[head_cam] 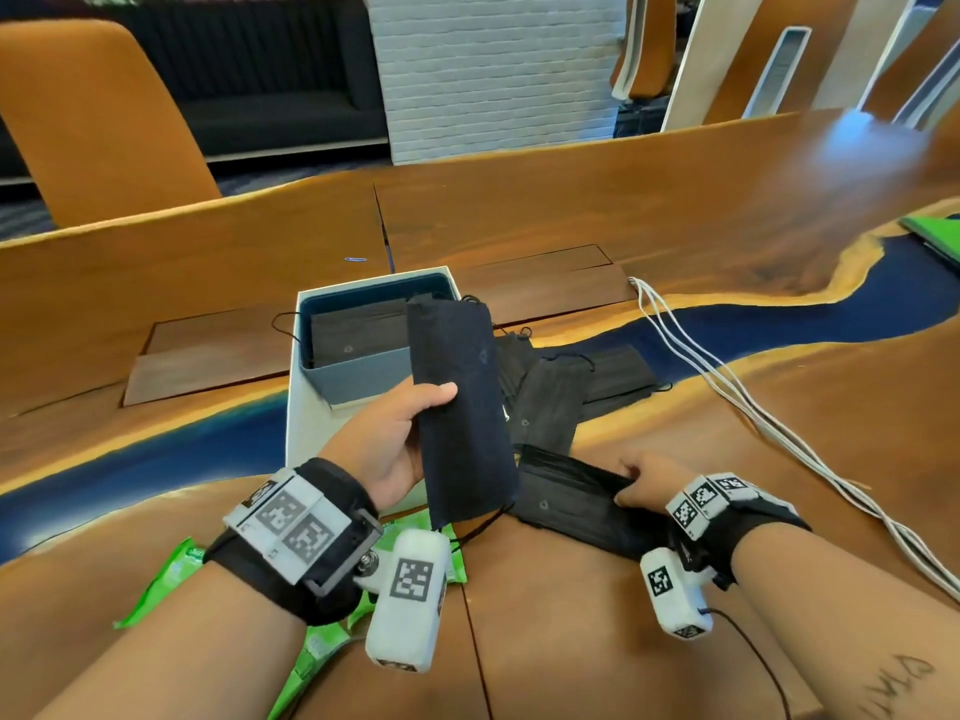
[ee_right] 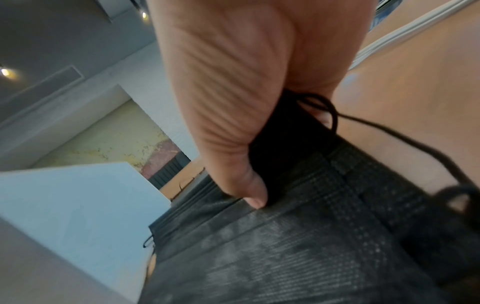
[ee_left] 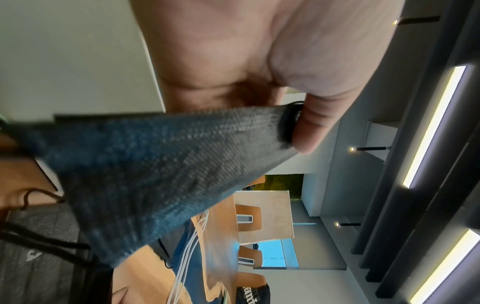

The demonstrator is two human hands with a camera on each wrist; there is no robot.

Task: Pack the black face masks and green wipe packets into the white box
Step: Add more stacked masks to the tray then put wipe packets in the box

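Note:
My left hand (head_cam: 410, 433) grips a stack of black face masks (head_cam: 460, 407) upright, just in front of the white box (head_cam: 304, 407); the thumb (ee_left: 309, 131) presses on the stack's edge (ee_left: 166, 172). The box holds more black masks (head_cam: 358, 332) in its grey-blue inner tray. My right hand (head_cam: 641, 485) pinches another black mask (head_cam: 571, 504) lying on the table; its thumb (ee_right: 233, 156) sits on the fabric (ee_right: 298, 246). More loose masks (head_cam: 561, 392) lie right of the box. Green wipe packets (head_cam: 171, 579) lie under my left wrist.
White cables (head_cam: 727, 392) run across the wooden table (head_cam: 779, 485) on the right. A green flat item (head_cam: 935, 236) lies at the far right edge. An orange chair (head_cam: 88, 127) stands beyond the table at the left.

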